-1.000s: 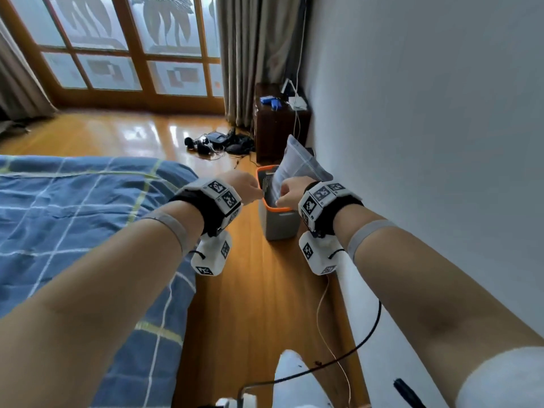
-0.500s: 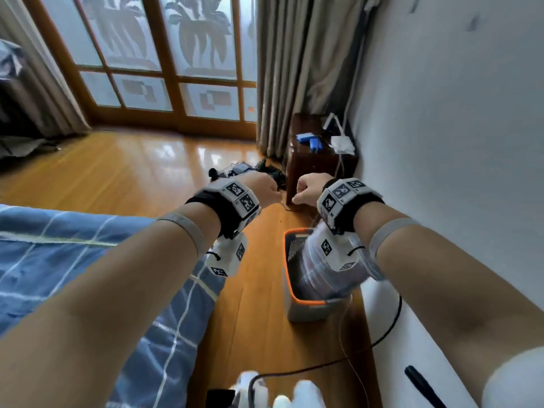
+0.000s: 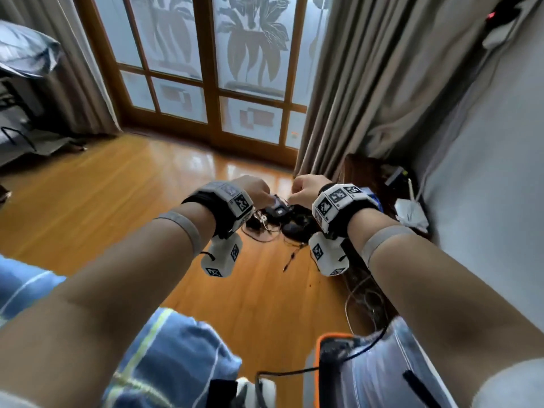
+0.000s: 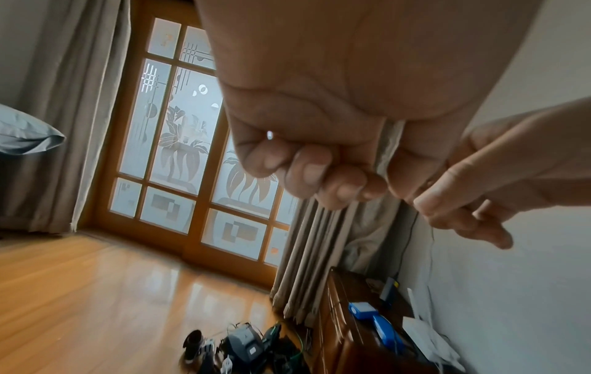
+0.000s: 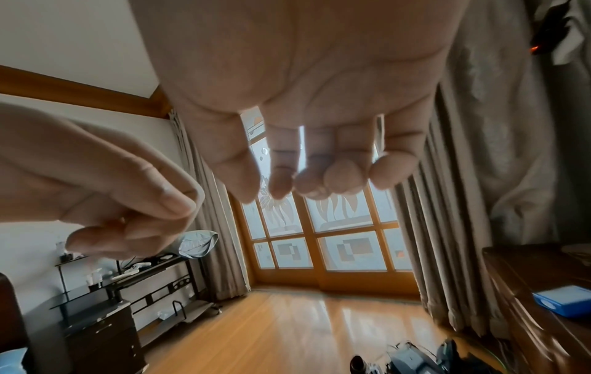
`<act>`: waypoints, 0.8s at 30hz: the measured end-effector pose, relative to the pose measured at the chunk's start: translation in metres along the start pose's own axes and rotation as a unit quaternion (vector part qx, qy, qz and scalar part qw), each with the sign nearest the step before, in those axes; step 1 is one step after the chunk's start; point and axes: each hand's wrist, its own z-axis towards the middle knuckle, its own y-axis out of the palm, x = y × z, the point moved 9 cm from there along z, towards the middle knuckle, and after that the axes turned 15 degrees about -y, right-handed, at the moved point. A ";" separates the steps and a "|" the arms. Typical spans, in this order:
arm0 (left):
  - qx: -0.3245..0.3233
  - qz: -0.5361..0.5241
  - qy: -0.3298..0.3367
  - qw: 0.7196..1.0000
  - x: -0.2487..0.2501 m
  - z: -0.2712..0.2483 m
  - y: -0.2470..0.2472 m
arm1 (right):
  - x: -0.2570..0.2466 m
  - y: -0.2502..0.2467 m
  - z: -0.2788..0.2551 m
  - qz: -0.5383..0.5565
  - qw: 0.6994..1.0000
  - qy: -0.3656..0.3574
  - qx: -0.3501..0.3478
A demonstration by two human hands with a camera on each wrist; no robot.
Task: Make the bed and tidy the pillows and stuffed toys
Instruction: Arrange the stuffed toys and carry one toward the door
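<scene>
Both hands have risen off the bin since the earlier frames, when they were at its plastic liner. The bin itself has dropped from frame centre to the bottom edge.

- Blue checked bedcover (image 3: 164, 357): lower left of the head view, under the left forearm; its corner hangs over the wooden floor (image 3: 117, 201).
- Bin (image 3: 319, 363): orange rim, clear plastic liner (image 3: 382, 366) inside; bottom right, beside the white wall.
- Left hand (image 3: 253, 188): mid-frame, held in the air above the floor. Fingers (image 4: 307, 174) curled narrow into the palm, thumb against the forefinger; nothing visible in them.
- Right hand (image 3: 309, 187): level with the left hand and just beside it, knuckles not touching. Fingers (image 5: 339, 179) loosely curled, thumb tip close to the forefinger; nothing visible held.
- Heap of dark devices and cables (image 3: 282, 219): on the floor below and beyond the hands.
- Dark wooden cabinet (image 3: 362, 172): right of the heap, against the wall; a blue box (image 4: 363, 310) and a white item (image 3: 412, 213) on top.
- Beige curtain (image 3: 368, 83): upper right, hanging behind the cabinet.
- Wood-framed frosted glass doors (image 3: 235, 69): upper centre, plant pattern on the panes.
- Grey pillow (image 3: 26, 51): upper left, well apart from the bedcover, on a dark rack by the left curtain.
</scene>
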 end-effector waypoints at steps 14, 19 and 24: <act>-0.037 0.013 -0.089 0.995 -0.108 0.313 -0.108 | 0.000 -0.021 0.391 -0.008 0.986 -0.099 -0.134; -0.022 -0.013 -0.200 0.979 -0.237 0.348 -0.158 | -0.126 -0.002 0.519 -0.078 0.949 -0.236 -0.194; -0.015 -0.093 -0.379 0.921 -0.414 0.331 -0.178 | -0.279 0.066 0.594 -0.043 0.898 -0.344 -0.270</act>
